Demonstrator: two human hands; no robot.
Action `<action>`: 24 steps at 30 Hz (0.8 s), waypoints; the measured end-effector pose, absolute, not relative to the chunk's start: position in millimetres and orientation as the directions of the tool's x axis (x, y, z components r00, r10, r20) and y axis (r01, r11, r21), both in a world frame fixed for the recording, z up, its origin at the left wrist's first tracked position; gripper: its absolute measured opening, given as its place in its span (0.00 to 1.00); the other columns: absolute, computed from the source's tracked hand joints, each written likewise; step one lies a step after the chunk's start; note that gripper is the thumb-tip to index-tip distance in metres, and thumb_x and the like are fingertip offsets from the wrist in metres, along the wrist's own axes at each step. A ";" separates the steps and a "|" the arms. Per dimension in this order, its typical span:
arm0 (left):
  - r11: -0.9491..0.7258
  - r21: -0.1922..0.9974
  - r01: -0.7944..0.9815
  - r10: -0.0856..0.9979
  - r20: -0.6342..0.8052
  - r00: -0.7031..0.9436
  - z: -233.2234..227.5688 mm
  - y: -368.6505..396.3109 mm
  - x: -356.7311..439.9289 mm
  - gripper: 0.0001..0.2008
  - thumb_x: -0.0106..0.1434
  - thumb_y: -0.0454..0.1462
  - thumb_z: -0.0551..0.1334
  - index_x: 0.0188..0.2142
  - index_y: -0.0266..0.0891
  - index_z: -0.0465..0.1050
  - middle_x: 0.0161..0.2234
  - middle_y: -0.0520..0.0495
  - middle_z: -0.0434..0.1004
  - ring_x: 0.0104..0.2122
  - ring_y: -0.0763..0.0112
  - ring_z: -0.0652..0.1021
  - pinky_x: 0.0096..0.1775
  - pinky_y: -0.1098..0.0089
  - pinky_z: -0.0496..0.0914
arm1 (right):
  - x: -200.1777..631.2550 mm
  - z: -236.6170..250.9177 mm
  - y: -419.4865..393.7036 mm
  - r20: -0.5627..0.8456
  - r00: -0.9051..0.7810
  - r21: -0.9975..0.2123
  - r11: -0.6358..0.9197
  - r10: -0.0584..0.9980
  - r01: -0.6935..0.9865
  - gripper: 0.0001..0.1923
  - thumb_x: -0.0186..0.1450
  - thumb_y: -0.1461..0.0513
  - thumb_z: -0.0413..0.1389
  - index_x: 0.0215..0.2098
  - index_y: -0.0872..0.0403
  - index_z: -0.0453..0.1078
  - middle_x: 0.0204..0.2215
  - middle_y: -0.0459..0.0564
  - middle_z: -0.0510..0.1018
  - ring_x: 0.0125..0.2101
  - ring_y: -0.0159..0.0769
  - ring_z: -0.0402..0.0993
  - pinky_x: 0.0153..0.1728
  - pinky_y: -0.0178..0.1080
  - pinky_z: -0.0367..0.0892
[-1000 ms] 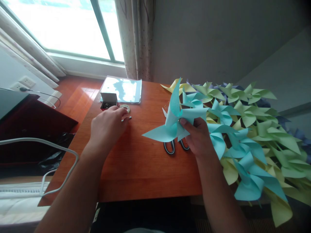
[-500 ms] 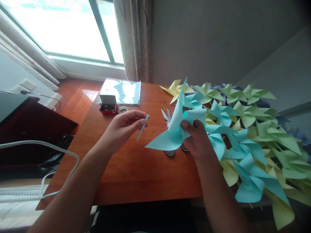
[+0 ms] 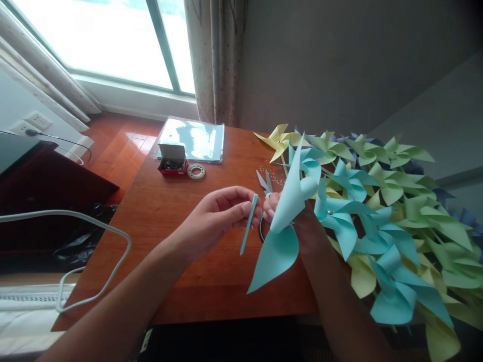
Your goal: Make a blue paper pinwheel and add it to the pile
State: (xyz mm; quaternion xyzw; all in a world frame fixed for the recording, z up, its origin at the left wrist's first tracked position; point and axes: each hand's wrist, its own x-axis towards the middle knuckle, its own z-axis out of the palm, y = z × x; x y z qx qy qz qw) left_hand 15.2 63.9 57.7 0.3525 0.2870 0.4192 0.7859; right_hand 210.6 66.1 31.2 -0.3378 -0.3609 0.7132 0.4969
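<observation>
The left hand (image 3: 217,216) is pinching a thin, straight, pale turquoise stick (image 3: 248,229) between the thumb and the fingers, which are closing on its upper part and curling loosely behind it. The stick is slanting, its upper tip poking just above the thumb and most of its length hanging free below, over the tabletop (image 3: 196,286) of glossy reddish-brown wood. The right hand (image 3: 310,229) is gripping a turquoise folded-paper pinwheel (image 3: 285,213) from behind; its fingertips are showing at the pinwheel's left edge, near the stick, while the paper is hiding the thumb and the exact grip. The pinwheel is facing partly sideways, one pointed blade rising above the fingers and another drooping below them. The stick and the pinwheel are staying apart, with a narrow gap between.

Silver-bladed scissors with dark handles (image 3: 261,182) are lying partly behind the right fingers. A small open red cardboard box (image 3: 174,165) is standing beside a pale ring-shaped roll (image 3: 196,172). Turquoise, green and yellow paper pinwheels (image 3: 392,296) are crowding the right side.
</observation>
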 end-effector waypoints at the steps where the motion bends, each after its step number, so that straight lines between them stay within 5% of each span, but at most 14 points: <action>1: 0.406 0.788 -0.463 0.858 -0.154 0.489 57.7 63.6 15.3 0.04 0.63 0.35 0.68 0.37 0.36 0.78 0.32 0.46 0.79 0.31 0.72 0.78 0.37 0.71 0.73 | 210.4 31.1 66.0 -0.128 -0.278 -0.850 -0.249 0.952 -0.463 0.19 0.50 0.51 0.73 0.22 0.49 0.68 0.19 0.42 0.70 0.22 0.35 0.69 0.27 0.40 0.71; 17: 0.450 0.745 -0.492 0.872 -0.247 0.423 57.2 66.5 15.9 0.07 0.64 0.38 0.66 0.32 0.37 0.75 0.28 0.50 0.70 0.26 0.76 0.68 0.29 0.74 0.64 | 207.2 36.3 63.3 -0.151 -0.279 -0.871 -0.261 0.948 -0.417 0.18 0.49 0.50 0.73 0.26 0.52 0.74 0.24 0.45 0.75 0.22 0.32 0.67 0.23 0.36 0.67; 24: 0.385 0.789 -0.478 0.901 -0.210 0.380 51.8 66.2 14.7 0.11 0.63 0.41 0.68 0.28 0.38 0.74 0.25 0.52 0.69 0.24 0.76 0.68 0.28 0.75 0.65 | 208.8 36.1 61.5 0.104 -0.262 -0.964 0.033 0.959 -0.264 0.06 0.57 0.58 0.70 0.33 0.47 0.80 0.28 0.45 0.79 0.31 0.39 0.73 0.31 0.41 0.70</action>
